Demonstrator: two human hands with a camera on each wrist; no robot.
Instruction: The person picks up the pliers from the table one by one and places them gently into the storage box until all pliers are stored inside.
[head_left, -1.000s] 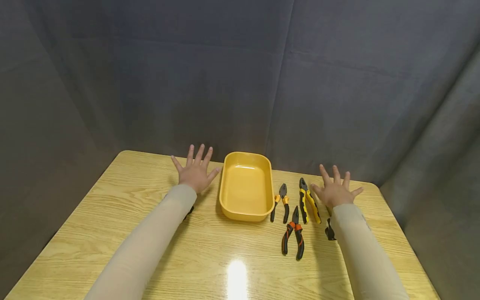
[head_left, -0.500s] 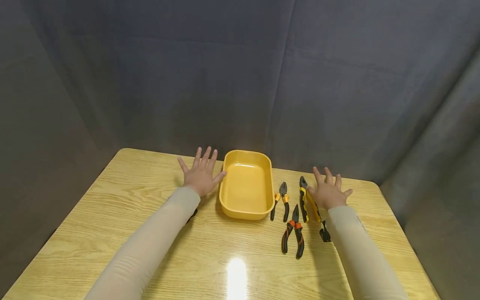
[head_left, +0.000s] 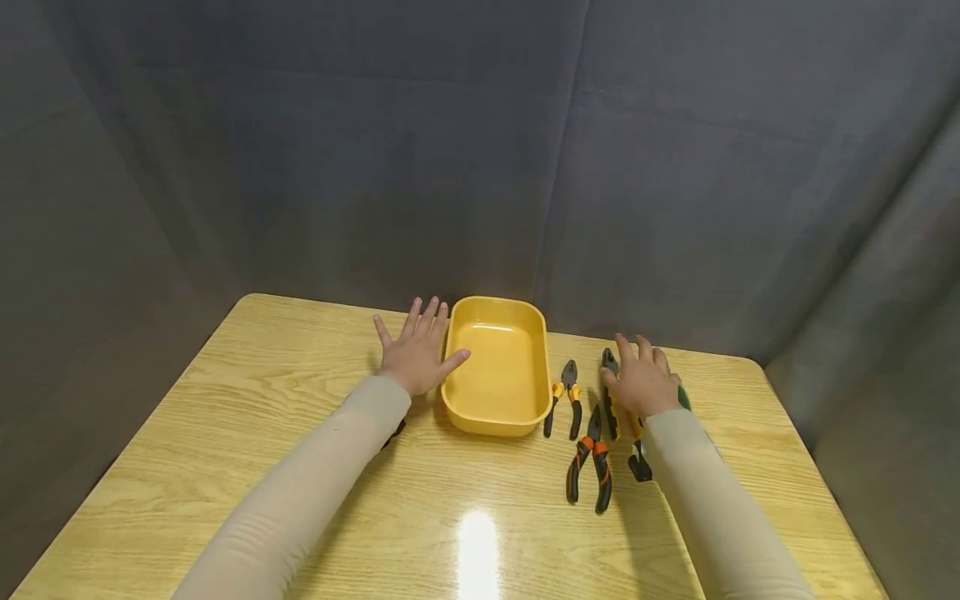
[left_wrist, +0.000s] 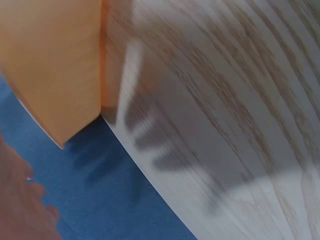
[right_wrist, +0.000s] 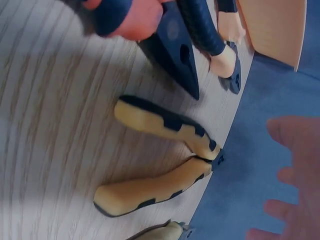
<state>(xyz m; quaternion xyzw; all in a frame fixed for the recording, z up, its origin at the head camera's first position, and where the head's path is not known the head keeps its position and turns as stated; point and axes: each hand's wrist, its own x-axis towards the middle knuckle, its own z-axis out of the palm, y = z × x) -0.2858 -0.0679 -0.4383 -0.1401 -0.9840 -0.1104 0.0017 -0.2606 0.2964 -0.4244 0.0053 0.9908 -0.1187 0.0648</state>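
Observation:
My left hand (head_left: 417,354) is held above the table beside the yellow tray (head_left: 497,427), fingers spread and thumb over the tray's left side. It holds nothing. Over the yellow-and-black pliers (head_left: 610,362) hovers my right hand (head_left: 643,383), its fingers apart and gripping nothing, partly covering them. Their two splayed handles (right_wrist: 150,185) show in the right wrist view. Nearer me lie long-nose pliers (head_left: 595,446) with orange-and-black handles. A smaller pair of pliers (head_left: 570,375) with yellow-and-black grips rests right next to the tray.
Something green (head_left: 683,397) shows behind my right hand, mostly hidden. Another pale-handled tool (right_wrist: 161,231) is cut off at the bottom of the right wrist view. A grey curtain (head_left: 420,167) hangs behind the wooden table (head_left: 285,400).
Both hands have shifted: the left moved right, its thumb now over the tray; the right moved left over the yellow-and-black pliers. The tray and tools stay in place.

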